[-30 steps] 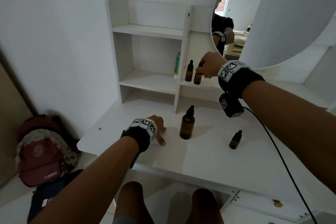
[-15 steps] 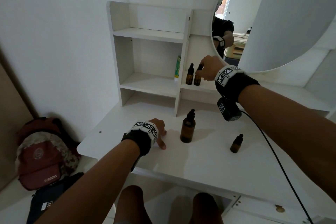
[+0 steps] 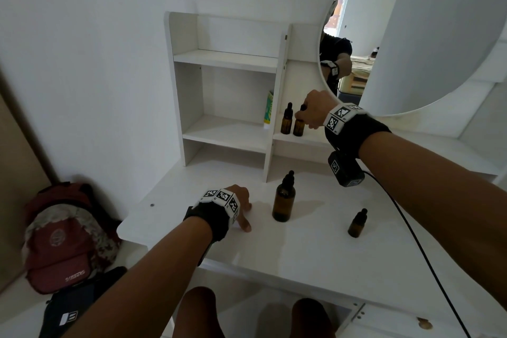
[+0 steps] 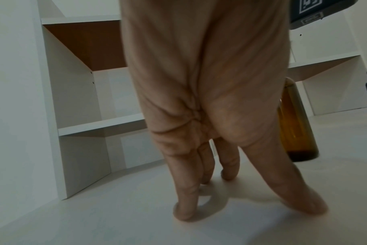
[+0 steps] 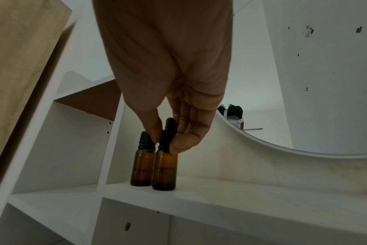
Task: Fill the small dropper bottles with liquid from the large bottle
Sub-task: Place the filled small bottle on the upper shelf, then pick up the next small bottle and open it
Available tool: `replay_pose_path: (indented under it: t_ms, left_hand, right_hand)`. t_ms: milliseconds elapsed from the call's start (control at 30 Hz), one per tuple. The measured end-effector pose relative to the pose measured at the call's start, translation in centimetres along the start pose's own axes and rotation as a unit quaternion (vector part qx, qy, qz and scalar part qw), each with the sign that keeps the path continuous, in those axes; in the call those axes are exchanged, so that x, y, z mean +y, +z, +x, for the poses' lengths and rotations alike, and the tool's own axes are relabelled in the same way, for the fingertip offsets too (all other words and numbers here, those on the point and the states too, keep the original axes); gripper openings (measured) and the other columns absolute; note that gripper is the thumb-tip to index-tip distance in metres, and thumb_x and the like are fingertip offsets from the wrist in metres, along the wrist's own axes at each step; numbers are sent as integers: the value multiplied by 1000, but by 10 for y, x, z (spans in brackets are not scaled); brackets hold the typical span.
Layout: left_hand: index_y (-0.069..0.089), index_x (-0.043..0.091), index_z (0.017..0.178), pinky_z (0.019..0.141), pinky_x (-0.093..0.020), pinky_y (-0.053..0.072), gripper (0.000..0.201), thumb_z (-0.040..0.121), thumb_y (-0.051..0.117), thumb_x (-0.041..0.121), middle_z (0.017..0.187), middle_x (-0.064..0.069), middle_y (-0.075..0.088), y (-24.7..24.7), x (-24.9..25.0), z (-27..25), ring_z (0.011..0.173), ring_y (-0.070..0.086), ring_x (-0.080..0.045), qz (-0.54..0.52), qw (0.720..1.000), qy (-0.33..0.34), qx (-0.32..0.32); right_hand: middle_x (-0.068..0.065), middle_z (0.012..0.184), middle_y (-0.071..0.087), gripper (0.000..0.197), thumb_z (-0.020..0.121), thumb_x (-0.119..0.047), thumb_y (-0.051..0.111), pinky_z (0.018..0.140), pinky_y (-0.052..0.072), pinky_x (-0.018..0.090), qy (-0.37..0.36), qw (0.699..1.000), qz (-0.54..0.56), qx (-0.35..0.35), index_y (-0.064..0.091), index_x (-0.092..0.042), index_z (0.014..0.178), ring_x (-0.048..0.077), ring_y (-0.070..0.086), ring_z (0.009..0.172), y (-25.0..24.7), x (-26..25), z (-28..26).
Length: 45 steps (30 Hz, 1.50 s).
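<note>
Two small amber dropper bottles stand side by side on the white shelf [image 3: 304, 136]. My right hand [image 3: 307, 115] pinches the black cap of the right one [image 5: 164, 170], which stands on the shelf beside the other [image 5: 142, 167]. A large amber dropper bottle [image 3: 284, 202] stands on the white tabletop [image 3: 315, 250], with a third small bottle [image 3: 357, 224] to its right. My left hand [image 3: 241, 210] rests on the tabletop left of the large bottle, fingers [image 4: 186, 207] straight and spread, holding nothing.
A white shelf unit [image 3: 227, 96] stands at the back of the table, with a green-and-white tube [image 3: 269, 111] on its lower shelf. A round mirror [image 3: 428, 35] hangs at the right. A red backpack [image 3: 65, 239] lies on the floor at the left. A black cable [image 3: 428, 252] trails from my right wrist.
The small bottle in my right hand has come down onto the shelf beside the other one. My left hand has stayed on the tabletop.
</note>
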<state>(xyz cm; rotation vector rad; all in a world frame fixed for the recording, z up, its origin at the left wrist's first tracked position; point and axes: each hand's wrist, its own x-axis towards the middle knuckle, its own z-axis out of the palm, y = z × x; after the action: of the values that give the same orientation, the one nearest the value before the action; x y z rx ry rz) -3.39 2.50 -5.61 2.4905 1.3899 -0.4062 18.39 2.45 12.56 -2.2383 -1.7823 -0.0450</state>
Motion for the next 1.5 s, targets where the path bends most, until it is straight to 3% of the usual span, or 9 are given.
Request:
replay_pose_path:
  t_ms: [200, 367, 500, 567, 667, 767, 933, 1167, 1500]
  left_hand:
    - [52, 18, 132, 98, -41, 50, 88, 60, 87, 56, 134, -2, 56, 0, 0, 4, 121, 58, -25, 17, 1000, -9, 2]
    - [56, 19, 133, 103, -42, 47, 89, 59, 87, 57, 137, -2, 56, -9, 7, 2, 123, 57, -26, 55, 998, -15, -16]
    - [56, 23, 135, 108, -44, 43, 102, 48, 82, 70, 142, -2, 51, -7, 1, 18, 127, 52, -28, 70, 997, -12, -28]
    - [53, 21, 139, 110, -44, 41, 97, 59, 78, 69, 144, -5, 50, -7, 5, 13, 129, 51, -29, 75, 997, -20, -31]
    - [44, 17, 147, 114, -41, 36, 81, 81, 69, 57, 149, -6, 46, -7, 14, -9, 134, 46, -29, 85, 995, -29, -40]
    - [37, 17, 151, 115, -40, 34, 85, 83, 67, 59, 154, -6, 41, 0, 11, -8, 138, 43, -29, 76, 996, -40, -35]
    - [25, 22, 156, 121, -41, 24, 83, 89, 57, 59, 163, -7, 24, 6, 11, -12, 148, 27, -28, 101, 994, -38, -27]
    - [20, 16, 157, 121, -40, 22, 75, 97, 50, 50, 163, -10, 20, 11, 14, -16, 149, 25, -29, 72, 996, -45, -4]
    - [31, 16, 154, 119, -36, 23, 70, 95, 59, 43, 161, -8, 26, 20, 13, -31, 147, 28, -27, -28, 999, -13, 42]
  right_hand:
    - [12, 65, 67, 40, 94, -33, 52, 63, 58, 31, 3, 1000, 24, 3, 61, -1, 73, 18, 62, 48, -2, 9, 1]
    - [18, 86, 64, 40, 94, -34, 50, 74, 59, 41, 20, 1000, -9, 21, 59, 1, 110, 29, 63, 70, -3, 23, -17]
    - [21, 106, 62, 40, 92, -27, 53, 62, 53, 34, 31, 999, -21, 8, 53, 0, 121, 35, 67, 86, 6, 34, -50]
    - [20, 111, 62, 41, 91, -28, 55, 60, 50, 31, 39, 998, -38, -23, 52, -1, 122, 35, 66, 92, 13, 43, -71]
    - [17, 126, 57, 47, 90, -34, 61, 86, 49, 34, 44, 995, -67, -63, 54, -6, 126, 33, 58, 112, 29, 62, -104]
    - [12, 134, 54, 53, 89, -42, 62, 97, 45, 34, 52, 987, -99, -114, 55, -9, 130, 31, 53, 121, 42, 80, -135]
    - [11, 122, 62, 52, 85, -43, 69, 76, 53, 33, 98, 978, -82, -167, 63, -5, 120, 27, 65, 95, 60, 98, -174]
    - [18, 104, 70, 35, 82, -25, 74, 80, 58, 40, 131, 983, -16, -126, 65, 0, 106, 32, 70, 89, 75, 104, -195]
    - [12, 98, 67, 31, 81, -26, 75, 72, 61, 41, 16, 986, 15, -166, 64, -5, 102, 25, 72, 76, 84, 29, -196]
